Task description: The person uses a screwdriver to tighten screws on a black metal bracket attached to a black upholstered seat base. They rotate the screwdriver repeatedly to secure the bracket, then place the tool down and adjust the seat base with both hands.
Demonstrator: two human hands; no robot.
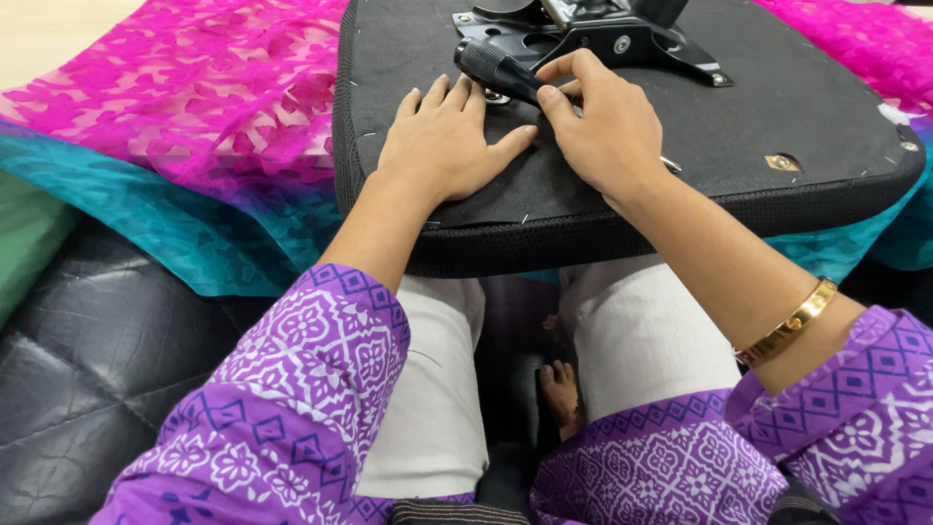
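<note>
An upturned black chair seat [777, 107] rests across my lap, its fabric underside facing up. A black metal mounting bracket [593, 34] is fixed at its far middle. My left hand [442, 141] lies flat on the seat's underside with its fingers together, just below a bolt. My right hand [603, 126] grips a screwdriver with a black ribbed handle [491, 66], which points up and left toward the bracket's near corner. The tool's tip is hidden by my fingers.
A pink and teal patterned cloth [185, 107] spreads under the seat and to the left. A black quilted cushion [87, 360] lies at lower left. A screw hole [782, 162] shows near the seat's right edge. My right wrist carries a gold bangle [787, 326].
</note>
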